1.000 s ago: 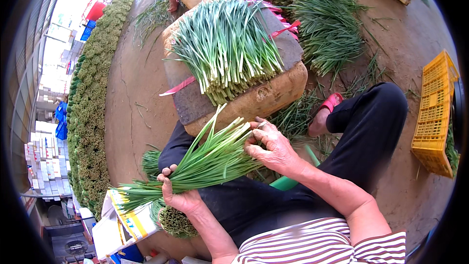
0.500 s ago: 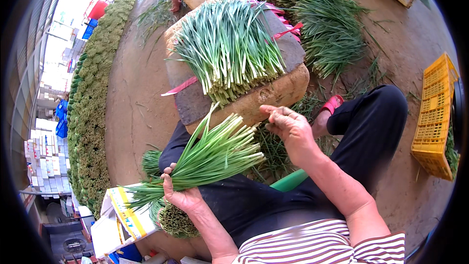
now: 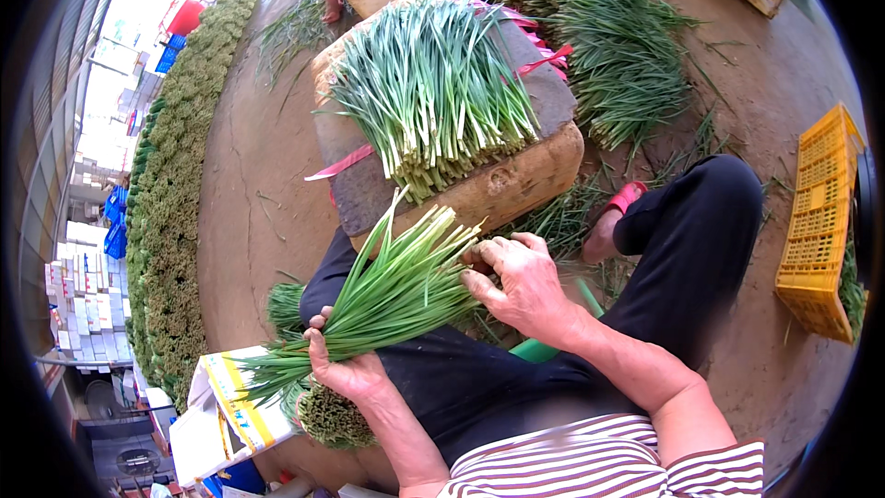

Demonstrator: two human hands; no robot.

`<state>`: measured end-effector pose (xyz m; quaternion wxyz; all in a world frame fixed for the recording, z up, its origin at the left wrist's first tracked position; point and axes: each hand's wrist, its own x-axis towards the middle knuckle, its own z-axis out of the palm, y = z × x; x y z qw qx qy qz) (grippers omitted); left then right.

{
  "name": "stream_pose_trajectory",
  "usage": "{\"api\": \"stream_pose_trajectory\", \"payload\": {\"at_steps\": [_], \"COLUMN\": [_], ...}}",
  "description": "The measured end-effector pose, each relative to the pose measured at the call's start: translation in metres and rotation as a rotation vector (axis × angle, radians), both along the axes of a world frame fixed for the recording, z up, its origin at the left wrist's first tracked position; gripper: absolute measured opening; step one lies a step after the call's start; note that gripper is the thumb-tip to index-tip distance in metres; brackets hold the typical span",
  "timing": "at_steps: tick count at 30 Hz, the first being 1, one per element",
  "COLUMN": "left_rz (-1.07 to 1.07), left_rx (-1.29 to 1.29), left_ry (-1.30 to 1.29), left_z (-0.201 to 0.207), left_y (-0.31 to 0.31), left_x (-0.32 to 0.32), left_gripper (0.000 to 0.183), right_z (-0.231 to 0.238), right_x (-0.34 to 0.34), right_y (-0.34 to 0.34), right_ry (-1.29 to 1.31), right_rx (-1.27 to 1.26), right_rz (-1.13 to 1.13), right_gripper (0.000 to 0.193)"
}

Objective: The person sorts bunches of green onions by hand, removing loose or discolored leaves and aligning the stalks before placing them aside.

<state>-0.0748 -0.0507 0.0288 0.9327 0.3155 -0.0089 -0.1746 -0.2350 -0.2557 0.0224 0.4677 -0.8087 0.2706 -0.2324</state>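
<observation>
A loose bunch of green chives [image 3: 406, 281] lies across my lap, its pale stem ends pointing up and right. My left hand [image 3: 343, 369] is closed around its leafy end, with the thumb and fingertips showing at the edge. At the stem ends, my right hand [image 3: 524, 284] has its fingers bent and pinched on the outermost stems; exactly what lies between the fingertips is partly hidden. Just beyond, a thick layer of chives [image 3: 438, 92] rests on a worn, foam-like block [image 3: 521, 175], stem ends toward me.
Pink ribbon strips [image 3: 346, 162] stick out around the block. A large heap of chives [image 3: 599, 46] lies on the floor at the far right. A yellow crate [image 3: 816, 221] stands at right. Stacked bundles [image 3: 175, 221] line the left side; a white carton [image 3: 235, 406] is near my left arm.
My right hand has moved left and down from beside the block to the bunch's stem ends. My left hand keeps its hold, nearly unmoved.
</observation>
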Motion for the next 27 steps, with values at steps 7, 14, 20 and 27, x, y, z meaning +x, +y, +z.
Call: {"api": "stream_pose_trajectory", "payload": {"at_steps": [7, 14, 20, 27], "left_rz": [-0.025, 0.041, 0.147, 0.180], "left_rx": [-0.002, 0.041, 0.093, 0.161], "left_ry": [-0.031, -0.078, -0.112, -0.177], "left_z": [-0.002, 0.000, 0.005, 0.007], "left_y": [-0.014, -0.018, -0.024, -0.034], "left_x": [-0.013, -0.016, -0.021, -0.029], "left_gripper": [0.009, 0.013, 0.015, 0.018], "right_z": [-0.018, -0.021, -0.030, -0.002], "right_x": [0.011, 0.014, 0.013, 0.007], "right_y": [-0.010, 0.004, 0.014, 0.017], "right_ry": [-0.177, -0.288, -0.147, -0.250], "right_rx": [1.234, 1.161, 0.729, -0.309], "right_rz": [-0.027, -0.119, -0.171, -0.092], "right_gripper": [0.024, 0.018, 0.021, 0.012]}}
